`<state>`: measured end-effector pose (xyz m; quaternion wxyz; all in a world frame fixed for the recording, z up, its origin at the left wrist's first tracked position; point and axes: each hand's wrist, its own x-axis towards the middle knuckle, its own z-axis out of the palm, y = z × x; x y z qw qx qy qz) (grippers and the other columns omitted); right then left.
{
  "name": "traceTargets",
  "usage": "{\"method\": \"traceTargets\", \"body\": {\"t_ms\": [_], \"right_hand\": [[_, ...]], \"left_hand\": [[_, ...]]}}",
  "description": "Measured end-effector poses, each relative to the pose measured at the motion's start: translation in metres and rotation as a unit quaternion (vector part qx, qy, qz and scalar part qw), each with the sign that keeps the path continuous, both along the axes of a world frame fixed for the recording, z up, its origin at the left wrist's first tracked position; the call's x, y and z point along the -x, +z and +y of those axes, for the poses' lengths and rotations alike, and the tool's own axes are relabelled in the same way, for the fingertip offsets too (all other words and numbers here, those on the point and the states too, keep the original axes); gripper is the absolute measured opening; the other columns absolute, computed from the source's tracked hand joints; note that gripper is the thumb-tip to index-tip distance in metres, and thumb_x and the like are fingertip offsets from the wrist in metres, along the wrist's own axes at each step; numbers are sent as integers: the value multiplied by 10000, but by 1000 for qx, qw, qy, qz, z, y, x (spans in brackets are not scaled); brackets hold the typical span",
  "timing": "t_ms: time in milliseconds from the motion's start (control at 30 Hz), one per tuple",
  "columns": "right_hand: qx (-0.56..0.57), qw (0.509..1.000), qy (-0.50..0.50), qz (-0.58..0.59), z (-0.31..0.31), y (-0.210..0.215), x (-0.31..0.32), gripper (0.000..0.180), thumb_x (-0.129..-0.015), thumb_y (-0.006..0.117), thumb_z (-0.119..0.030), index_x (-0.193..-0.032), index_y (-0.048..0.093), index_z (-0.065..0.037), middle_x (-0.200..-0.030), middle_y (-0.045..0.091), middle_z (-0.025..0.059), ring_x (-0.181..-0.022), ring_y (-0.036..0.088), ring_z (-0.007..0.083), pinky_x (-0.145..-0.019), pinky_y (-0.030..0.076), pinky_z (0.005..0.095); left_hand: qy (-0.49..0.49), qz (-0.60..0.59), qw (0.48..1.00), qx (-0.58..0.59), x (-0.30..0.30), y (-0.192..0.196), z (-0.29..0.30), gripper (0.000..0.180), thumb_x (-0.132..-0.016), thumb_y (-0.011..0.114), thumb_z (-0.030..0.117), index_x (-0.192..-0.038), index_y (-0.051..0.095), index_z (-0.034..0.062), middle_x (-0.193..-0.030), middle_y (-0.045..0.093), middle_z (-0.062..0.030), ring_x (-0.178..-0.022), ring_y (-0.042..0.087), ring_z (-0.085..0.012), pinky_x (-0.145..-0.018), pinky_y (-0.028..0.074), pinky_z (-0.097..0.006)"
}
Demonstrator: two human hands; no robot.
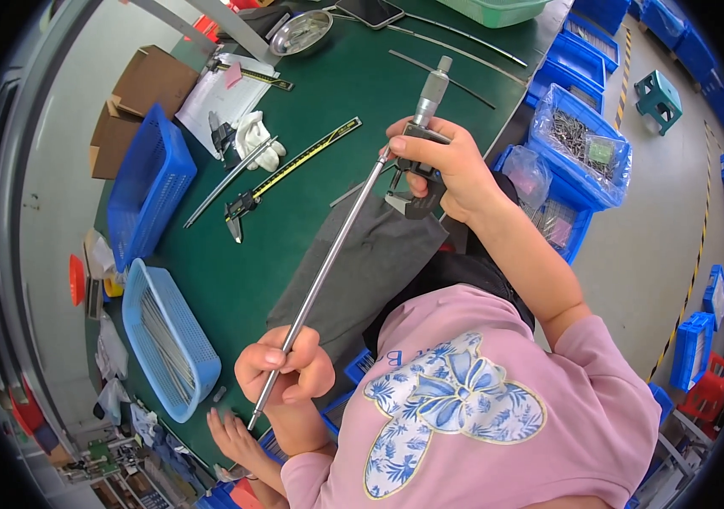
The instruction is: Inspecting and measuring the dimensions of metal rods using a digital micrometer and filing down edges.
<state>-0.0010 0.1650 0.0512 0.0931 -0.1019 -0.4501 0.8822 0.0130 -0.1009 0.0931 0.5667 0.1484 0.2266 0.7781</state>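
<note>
My left hand (286,366) is closed around the lower part of a long, thin, shiny metal rod (328,259), which slants up toward my right hand. My right hand (455,165) grips a digital micrometer (417,197) with a silver thimble pointing away from me. The rod's upper end meets the thumb and fingertips of my right hand, beside the micrometer's frame. Whether the rod sits between the measuring faces, I cannot tell. Dark grey cloth (358,254) lies under the rod. Left of it, on the green table (336,85), rests a digital caliper (294,174).
Another person's hand (235,437) rests by the table's lower edge. A light blue basket (209,360) holds several rods; a darker blue basket (177,178) stands above it. White gloves (256,140), paper and a metal dish (301,34) lie farther off. Blue bins (587,199) with metal parts stand at right.
</note>
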Motion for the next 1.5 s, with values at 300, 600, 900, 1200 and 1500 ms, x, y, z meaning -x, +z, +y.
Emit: {"method": "traceTargets", "body": {"t_ms": [300,600,900,1200,1500], "right_hand": [[72,997,8,17,9,-6,-6,243,-693,613,-27,-909,504,-4,-753,560,114,-434,437,104,-407,335,216],[127,989,47,-61,-27,9,-38,203,-687,619,-33,-859,527,23,-701,561,121,-433,454,122,-387,347,232],[82,989,124,-19,-21,20,-56,473,-818,415,-422,-856,509,40,-692,555,180,-433,467,158,-311,338,216],[289,934,207,-30,-13,43,-45,627,-831,336,-526,-843,526,71,-676,566,215,-382,473,176,-322,380,218],[277,934,227,-6,-20,42,-42,632,-875,208,-507,-873,504,51,-712,552,258,-337,426,195,-317,378,233]], "left_hand": [[151,-82,984,55,6,4,5,363,-788,374,204,-1019,405,-75,-523,460,-106,-356,340,-109,-344,267,-224],[415,303,847,133,12,-36,59,415,-818,467,159,-1191,387,-7,-810,528,-103,-559,433,-103,-474,358,-212],[390,244,885,63,-1,-34,70,171,-887,429,183,-892,439,13,-738,464,-122,-522,409,-96,-445,357,-214],[325,223,919,21,-8,-32,73,187,-865,474,176,-882,434,-6,-722,473,-144,-542,438,-115,-503,398,-227],[317,226,920,45,-9,-33,71,189,-859,481,175,-877,432,-7,-720,475,-139,-549,446,-118,-523,403,-232]]}}
